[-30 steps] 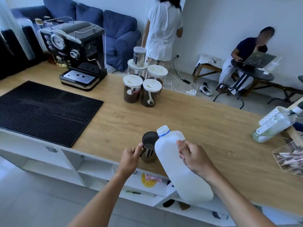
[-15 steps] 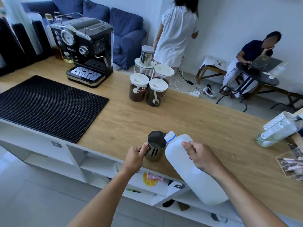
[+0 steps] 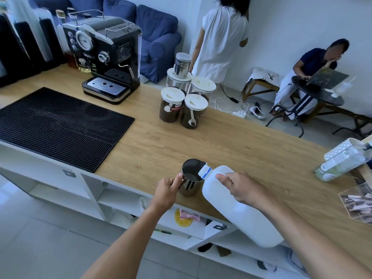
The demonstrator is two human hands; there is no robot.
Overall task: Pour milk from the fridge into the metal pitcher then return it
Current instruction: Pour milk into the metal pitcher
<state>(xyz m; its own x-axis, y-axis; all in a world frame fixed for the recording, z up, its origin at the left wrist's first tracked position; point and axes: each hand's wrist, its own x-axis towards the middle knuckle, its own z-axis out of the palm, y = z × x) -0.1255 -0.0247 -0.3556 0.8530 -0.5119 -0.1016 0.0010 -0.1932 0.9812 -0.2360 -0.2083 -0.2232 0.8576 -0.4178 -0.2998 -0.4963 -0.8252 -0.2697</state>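
Note:
A small metal pitcher [image 3: 190, 185] stands near the front edge of the wooden counter [image 3: 231, 146]. My left hand [image 3: 168, 191] grips its handle from the left. My right hand [image 3: 240, 188] holds a white plastic milk jug [image 3: 239, 210] by its upper side. The jug is tipped steeply to the left, and its blue-ringed mouth rests over the pitcher's rim. Inside the pitcher I see a pale surface low down. I cannot make out a stream of milk.
A black rubber mat [image 3: 56, 125] covers the counter's left part, with an espresso machine [image 3: 106, 55] behind it. Several lidded coffee jars [image 3: 184, 101] stand mid-counter. A clear bottle [image 3: 342, 164] lies at the right. Two people are beyond the counter. White shelves sit below.
The jug has tipped further to the left and its mouth has come down onto the pitcher's rim. My left hand has stayed on the handle.

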